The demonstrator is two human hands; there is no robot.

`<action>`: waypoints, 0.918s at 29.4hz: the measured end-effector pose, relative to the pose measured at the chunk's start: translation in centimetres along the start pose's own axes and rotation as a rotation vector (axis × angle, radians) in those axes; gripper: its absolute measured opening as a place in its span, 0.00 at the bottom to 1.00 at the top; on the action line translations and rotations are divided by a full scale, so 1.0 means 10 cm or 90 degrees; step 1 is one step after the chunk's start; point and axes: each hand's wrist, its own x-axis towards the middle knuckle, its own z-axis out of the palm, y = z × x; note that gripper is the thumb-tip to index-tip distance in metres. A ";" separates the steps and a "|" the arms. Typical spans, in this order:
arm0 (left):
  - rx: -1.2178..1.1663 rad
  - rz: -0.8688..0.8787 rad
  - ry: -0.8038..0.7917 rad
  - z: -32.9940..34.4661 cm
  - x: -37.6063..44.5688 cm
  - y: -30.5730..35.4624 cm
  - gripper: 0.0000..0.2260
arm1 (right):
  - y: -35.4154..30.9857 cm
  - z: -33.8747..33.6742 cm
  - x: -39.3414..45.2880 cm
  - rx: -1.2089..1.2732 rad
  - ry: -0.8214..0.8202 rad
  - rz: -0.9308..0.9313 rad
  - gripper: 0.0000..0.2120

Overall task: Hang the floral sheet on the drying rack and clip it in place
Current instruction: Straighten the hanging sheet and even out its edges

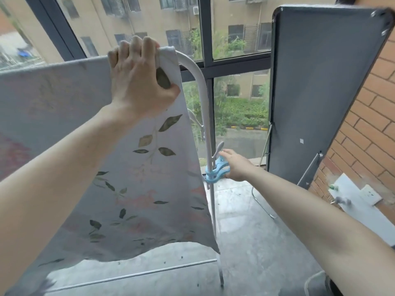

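The floral sheet [139,167] is draped over the drying rack [196,80], its top edge clamped to the rail by the left hand [139,80]. Lower on the rack's post, the blue clip [218,169] is touched by the right hand [237,165]; whether that grip has closed cannot be told. The sheet should be kept pinned while the clip is squeezed free.

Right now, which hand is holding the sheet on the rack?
The left hand, raised at the rack's top bar, grips the floral sheet. The right hand is lower, at the blue clip on the upright.
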 end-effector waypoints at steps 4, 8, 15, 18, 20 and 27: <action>0.016 -0.010 0.003 0.01 0.02 0.03 0.26 | 0.11 -0.08 0.09 -0.034 0.016 -0.031 0.38; 0.019 -0.005 0.000 0.00 0.02 0.03 0.27 | 0.24 -0.14 0.08 -0.032 0.063 -0.052 0.27; 0.027 -0.008 0.005 0.01 0.02 0.08 0.26 | 0.37 -0.15 -0.25 -0.023 0.175 -0.012 0.19; 0.029 -0.011 0.007 -0.01 0.02 0.05 0.26 | 0.51 -0.11 -0.51 0.002 0.212 0.054 0.19; 0.022 -0.004 0.007 -0.02 0.00 0.03 0.26 | 0.62 -0.04 -0.75 0.045 0.235 0.117 0.19; -0.005 0.017 0.009 -0.04 -0.11 0.00 0.27 | 0.56 0.41 -1.60 0.142 0.280 0.258 0.18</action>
